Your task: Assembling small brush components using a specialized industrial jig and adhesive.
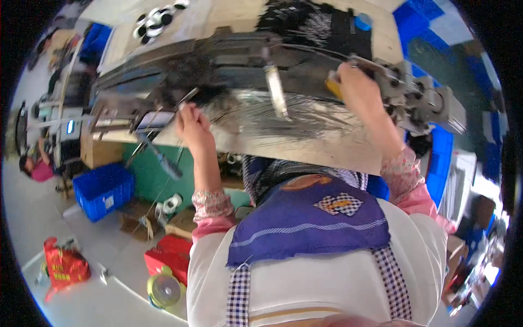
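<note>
White shirt (299,289) closest, then the machine (239,62) running left-to-right just past our left hand (194,128), curled at a rod (190,96), our right hand (359,92) nearer its right end, curled at a yellow bit (333,85), though we can't tell if either's gripping.

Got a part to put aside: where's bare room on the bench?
Bare wood shows on the bench along its near edge, in front of scattered strips, and between black pile and blue bins. Crowded between left hand and right hand: strips and machine.

blue bin (101,188) w/ wht label (109,202), red bag (65,265) on gry flr (27,210)
</note>
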### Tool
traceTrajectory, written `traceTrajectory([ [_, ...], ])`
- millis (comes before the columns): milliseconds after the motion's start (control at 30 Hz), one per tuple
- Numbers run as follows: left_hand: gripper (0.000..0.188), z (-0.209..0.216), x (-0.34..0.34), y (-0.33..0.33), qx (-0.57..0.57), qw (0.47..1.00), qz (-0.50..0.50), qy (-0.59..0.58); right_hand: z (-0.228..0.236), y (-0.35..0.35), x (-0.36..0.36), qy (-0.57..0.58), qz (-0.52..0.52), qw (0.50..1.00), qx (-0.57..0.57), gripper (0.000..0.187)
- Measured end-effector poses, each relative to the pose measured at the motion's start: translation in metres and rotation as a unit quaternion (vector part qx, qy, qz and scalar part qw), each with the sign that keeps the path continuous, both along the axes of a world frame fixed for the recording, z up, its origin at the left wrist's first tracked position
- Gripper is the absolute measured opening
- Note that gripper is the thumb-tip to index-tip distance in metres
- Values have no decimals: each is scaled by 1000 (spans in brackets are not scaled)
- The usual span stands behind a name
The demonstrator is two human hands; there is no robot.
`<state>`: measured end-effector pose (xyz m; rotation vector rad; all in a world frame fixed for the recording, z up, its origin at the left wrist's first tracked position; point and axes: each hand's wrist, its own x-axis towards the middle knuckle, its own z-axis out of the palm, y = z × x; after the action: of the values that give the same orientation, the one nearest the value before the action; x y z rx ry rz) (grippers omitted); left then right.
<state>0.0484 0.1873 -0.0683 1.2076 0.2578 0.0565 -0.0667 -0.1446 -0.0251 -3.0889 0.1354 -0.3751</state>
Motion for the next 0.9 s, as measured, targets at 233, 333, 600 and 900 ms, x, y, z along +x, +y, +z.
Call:
traceTrajectory([
  [233, 19, 108, -61, -152, -93, 847, -522, -46, 72, 11, -69, -20, 7, 971, 238, 14],
  [333, 23, 79, -45, -195, -154, 799, -565, 136, 91, 1, -74, -57, -19, 956, 288, 15],
  [600, 21, 70, -41, -182, -119, 934, -332, 49, 104, -32, -2, -210, 82, 961, 159, 29],
  [900, 21, 72, -49, -187, -77, 946, -309, 64, 91, -14, 68, 128, 199, 908, 346, 28],
])
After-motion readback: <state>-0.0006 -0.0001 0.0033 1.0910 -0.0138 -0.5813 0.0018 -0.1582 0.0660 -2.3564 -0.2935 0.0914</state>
